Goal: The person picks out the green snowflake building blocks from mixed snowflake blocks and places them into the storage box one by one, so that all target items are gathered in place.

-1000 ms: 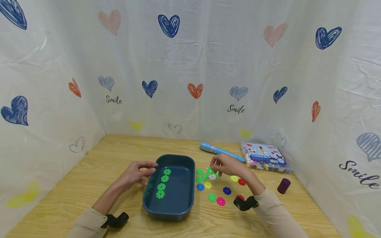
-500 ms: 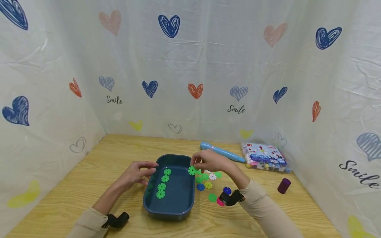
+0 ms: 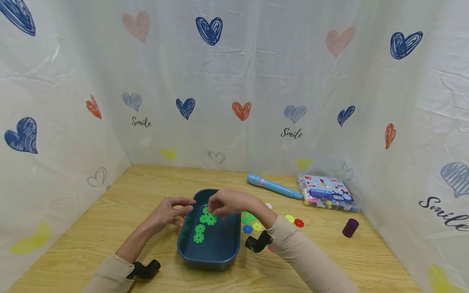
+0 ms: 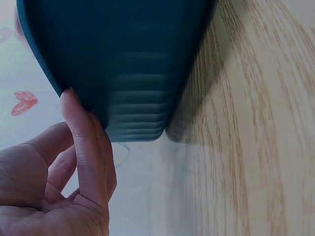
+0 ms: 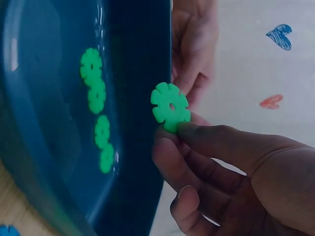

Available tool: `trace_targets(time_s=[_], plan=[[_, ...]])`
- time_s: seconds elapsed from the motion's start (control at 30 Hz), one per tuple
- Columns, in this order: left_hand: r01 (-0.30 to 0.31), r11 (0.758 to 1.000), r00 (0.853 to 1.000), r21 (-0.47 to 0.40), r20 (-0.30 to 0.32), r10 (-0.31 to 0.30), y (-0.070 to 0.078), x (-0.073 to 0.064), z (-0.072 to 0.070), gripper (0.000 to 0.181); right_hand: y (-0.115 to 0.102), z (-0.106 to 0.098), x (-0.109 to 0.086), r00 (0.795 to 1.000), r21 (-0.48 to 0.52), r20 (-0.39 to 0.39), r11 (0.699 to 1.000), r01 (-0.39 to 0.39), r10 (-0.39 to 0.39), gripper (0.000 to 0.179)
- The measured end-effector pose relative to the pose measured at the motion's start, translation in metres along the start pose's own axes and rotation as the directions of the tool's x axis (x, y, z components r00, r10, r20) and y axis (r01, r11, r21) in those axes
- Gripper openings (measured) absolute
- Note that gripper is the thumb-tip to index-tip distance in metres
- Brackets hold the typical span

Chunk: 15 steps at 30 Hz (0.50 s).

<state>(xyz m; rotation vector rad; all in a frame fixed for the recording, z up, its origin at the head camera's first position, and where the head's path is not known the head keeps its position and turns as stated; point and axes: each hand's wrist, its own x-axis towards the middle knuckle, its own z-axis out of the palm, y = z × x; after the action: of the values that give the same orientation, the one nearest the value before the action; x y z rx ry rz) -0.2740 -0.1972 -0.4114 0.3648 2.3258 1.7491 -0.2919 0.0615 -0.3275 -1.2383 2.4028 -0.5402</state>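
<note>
A dark blue tray (image 3: 209, 264) stands on the table with several green notched plastic discs (image 3: 199, 237) in a line along its left side. My right hand (image 3: 231, 202) is over the tray and pinches another green notched disc (image 5: 163, 102) between thumb and fingertips. In the head view that disc overlaps the ones below it. My left hand (image 3: 167, 213) is at the tray's left side. In the left wrist view, its extended fingers (image 4: 88, 147) touch the tray's rim from outside.
Right of the tray lie loose notched discs: green ones (image 3: 247, 219), blue (image 3: 248, 229), yellow (image 3: 257, 226), white (image 3: 269, 205) and red (image 3: 299, 223); my right arm hides others. Behind are a light blue stick (image 3: 275, 186) and a clear box (image 3: 327, 193). A purple cylinder (image 3: 350, 228) stands far right.
My right hand has lifted a green notched disc from the loose ones and carried it left, past the tray's right rim, over the left row. The left hand has stayed at the rim.
</note>
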Motion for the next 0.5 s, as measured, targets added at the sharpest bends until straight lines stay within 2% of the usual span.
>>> trace_targets(time_s=[0.27, 0.5], plan=[[-0.006, 1.000, 1.000, 0.005, 0.014, 0.006, -0.001, -0.001, 0.000, 0.046, -0.004, 0.016, 0.023, 0.995, 0.008, 0.097, 1.000, 0.010, -0.011, 0.012], [0.001, 1.000, 1.000, 0.001, 0.012, -0.001, 0.000, 0.001, -0.001, 0.044, -0.019, 0.024, 0.034, 0.976, 0.004, 0.216, 1.000, -0.013, 0.011, 0.011]])
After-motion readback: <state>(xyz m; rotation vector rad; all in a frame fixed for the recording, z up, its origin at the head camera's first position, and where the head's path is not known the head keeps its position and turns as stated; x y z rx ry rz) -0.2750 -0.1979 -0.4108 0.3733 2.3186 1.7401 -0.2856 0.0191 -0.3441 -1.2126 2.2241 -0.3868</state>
